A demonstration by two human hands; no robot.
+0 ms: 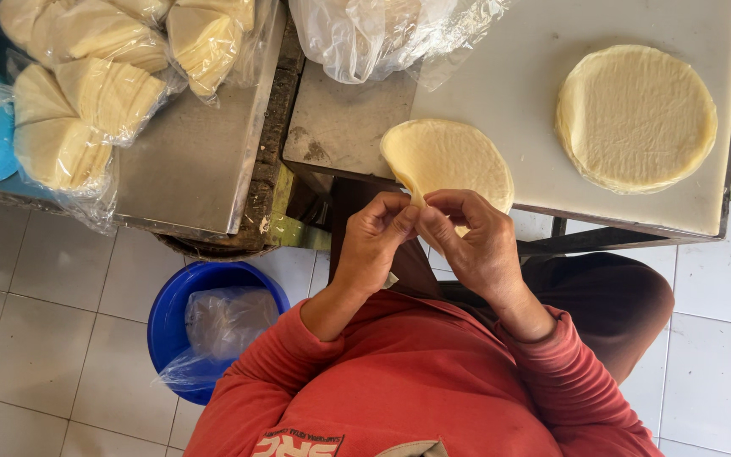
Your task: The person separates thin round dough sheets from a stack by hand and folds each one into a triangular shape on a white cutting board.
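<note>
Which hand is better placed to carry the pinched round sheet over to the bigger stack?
Right, probably. Both hands pinch the near edge of the round sheet, but the right hand is on the side of the bigger stack. The left hand would have to cross over it.

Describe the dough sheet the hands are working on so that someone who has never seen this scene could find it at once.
Start at the white board on the table. Two pale round stacks lie on it; the thing is the thin round sheet at the board's near edge, overhanging it. Unlike the thicker stack farther right, it is pinched at its rim by the left hand and right hand.
</note>
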